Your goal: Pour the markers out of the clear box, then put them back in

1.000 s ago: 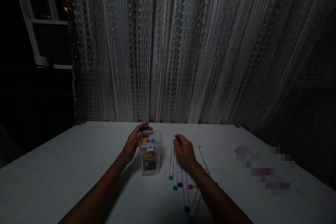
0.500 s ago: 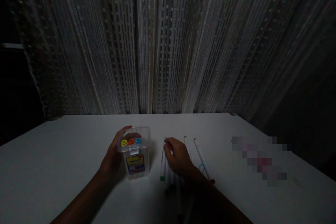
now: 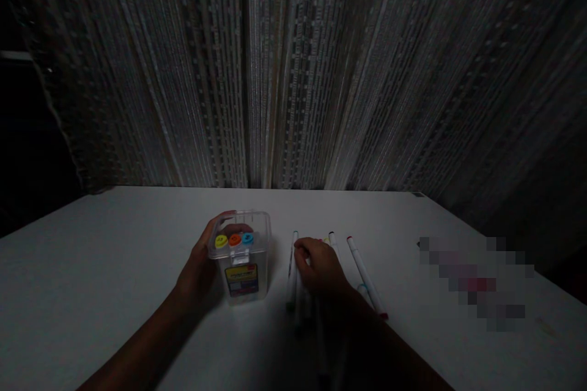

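Note:
My left hand is wrapped around the left side and back of a clear plastic box, which stands upright on the table. Through its top show a yellow marker cap, an orange cap and a blue cap. A dark label is on the box's front. To the right, my right hand is closed, its thumb and fingertips pinched at the upper part of a white marker with a dark green end. Several more white markers lie under and beside this hand, partly hidden in shadow.
A red-capped marker lies slanted right of my right hand, with a black-tipped marker near it. Farther right, a pixelated patch hides something on the white table. A striped string curtain hangs behind the table.
The whole view has shifted slightly, so everything sits a little farther right and mostly higher. My hands, the box and the markers keep nearly the same places relative to each other.

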### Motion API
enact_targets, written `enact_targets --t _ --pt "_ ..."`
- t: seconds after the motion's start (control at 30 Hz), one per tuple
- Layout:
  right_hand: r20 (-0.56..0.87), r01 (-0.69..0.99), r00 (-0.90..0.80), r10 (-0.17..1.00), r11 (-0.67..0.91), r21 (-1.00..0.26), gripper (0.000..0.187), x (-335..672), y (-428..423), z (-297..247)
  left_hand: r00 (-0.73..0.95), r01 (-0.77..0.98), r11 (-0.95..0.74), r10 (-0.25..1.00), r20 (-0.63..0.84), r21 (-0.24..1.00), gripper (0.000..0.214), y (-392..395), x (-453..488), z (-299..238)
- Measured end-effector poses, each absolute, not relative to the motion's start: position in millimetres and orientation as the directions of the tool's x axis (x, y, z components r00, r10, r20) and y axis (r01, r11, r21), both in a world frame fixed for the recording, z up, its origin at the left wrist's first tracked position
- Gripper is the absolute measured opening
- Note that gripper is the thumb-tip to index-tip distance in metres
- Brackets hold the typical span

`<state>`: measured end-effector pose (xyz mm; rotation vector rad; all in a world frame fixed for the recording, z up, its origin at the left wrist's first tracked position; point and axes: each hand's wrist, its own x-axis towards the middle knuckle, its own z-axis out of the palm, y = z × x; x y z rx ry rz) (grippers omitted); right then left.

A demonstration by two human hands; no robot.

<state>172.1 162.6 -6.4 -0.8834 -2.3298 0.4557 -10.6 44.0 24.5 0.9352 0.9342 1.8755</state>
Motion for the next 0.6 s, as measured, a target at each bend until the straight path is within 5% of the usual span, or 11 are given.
enact_targets --t 0.33,0.6 --pt "0.447 0.409 -0.694 0.564 0.820 -0.400 0.016 174.2 164.9 -19.1 -0.377 -0.334 -0.386 0.891 0.253 0.860 0.067 47.3 -15.9 18.5" --pt "0.387 0.465 -0.701 0.600 0.795 -0.390 0.017 174.4 161.5 -15.0 -0.386 -0.334 -0.381 0.890 0.243 0.862 0.069 45.6 -10.7 23.4"
